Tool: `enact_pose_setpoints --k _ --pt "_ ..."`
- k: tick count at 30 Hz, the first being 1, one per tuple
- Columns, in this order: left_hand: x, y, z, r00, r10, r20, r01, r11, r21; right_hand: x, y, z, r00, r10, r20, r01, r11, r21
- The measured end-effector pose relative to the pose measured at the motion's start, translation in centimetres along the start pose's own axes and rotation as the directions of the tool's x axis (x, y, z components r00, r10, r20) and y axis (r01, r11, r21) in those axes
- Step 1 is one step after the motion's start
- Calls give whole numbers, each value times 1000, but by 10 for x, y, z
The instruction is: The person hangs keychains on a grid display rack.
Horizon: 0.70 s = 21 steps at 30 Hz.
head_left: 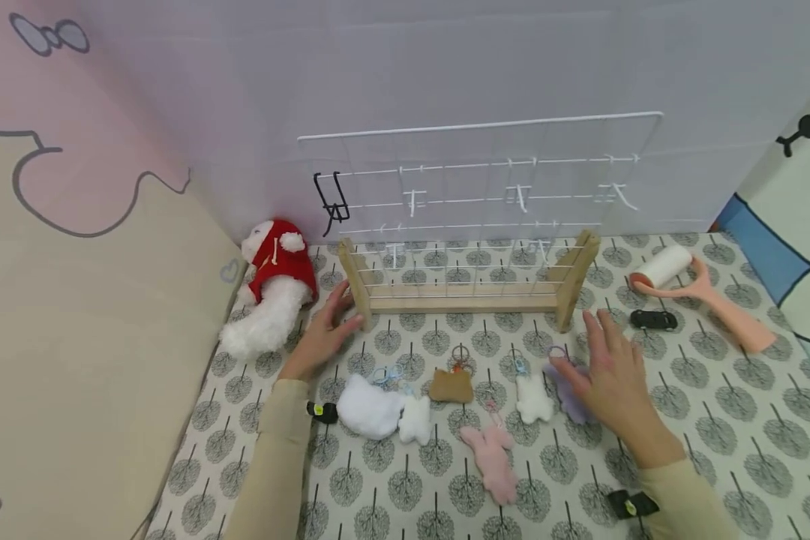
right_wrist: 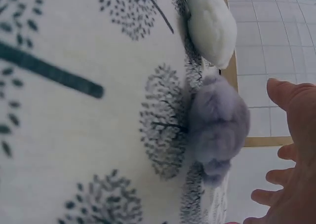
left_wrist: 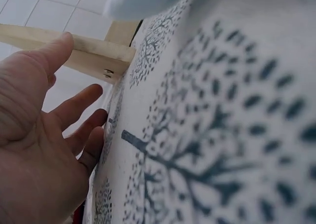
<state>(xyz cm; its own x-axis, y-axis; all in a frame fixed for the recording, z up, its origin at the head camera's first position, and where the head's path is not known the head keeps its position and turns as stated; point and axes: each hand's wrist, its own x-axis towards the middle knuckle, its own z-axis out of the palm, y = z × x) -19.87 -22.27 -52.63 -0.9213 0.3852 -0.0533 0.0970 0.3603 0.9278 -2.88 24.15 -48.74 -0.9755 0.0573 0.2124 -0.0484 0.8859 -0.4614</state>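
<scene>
A white wire grid rack (head_left: 462,304) stands on two wooden feet with a wooden bar between them. My left hand (head_left: 322,334) is beside its left foot (left_wrist: 98,56), fingers spread and thumb up against or just short of the wood; contact is unclear. My right hand (head_left: 614,375) hovers with straight, parted fingers next to a purple plush keychain (head_left: 570,394), holding nothing. Left of that lie a white bear-shaped keychain (head_left: 533,397), a pink rabbit keychain (head_left: 494,465), a brown one (head_left: 452,386), a small white one (head_left: 415,420) and a larger fluffy white one (head_left: 367,409).
White hooks (head_left: 520,197) and a black hook (head_left: 333,206) hang on the grid. Behind my left hand sits a white plush toy in a red hood (head_left: 286,259). To the right are a small black car (head_left: 653,319) and a lint roller with a peach handle (head_left: 736,319).
</scene>
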Motion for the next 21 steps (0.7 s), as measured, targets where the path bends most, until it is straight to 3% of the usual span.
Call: enact_pose_setpoints --k 6,12,21 --pt "2 -3 -1 1000 30 4 -30 995 91 2 1 10 984 131 122 -131 991 -7" --pt "-4 -2 2 999 -25 -24 27 996 84 1 0 20 980 162 117 -160 987 -25" --pt "-2 0 9 998 49 -34 -45 993 105 2 -10 22 960 263 92 -255 963 -85"
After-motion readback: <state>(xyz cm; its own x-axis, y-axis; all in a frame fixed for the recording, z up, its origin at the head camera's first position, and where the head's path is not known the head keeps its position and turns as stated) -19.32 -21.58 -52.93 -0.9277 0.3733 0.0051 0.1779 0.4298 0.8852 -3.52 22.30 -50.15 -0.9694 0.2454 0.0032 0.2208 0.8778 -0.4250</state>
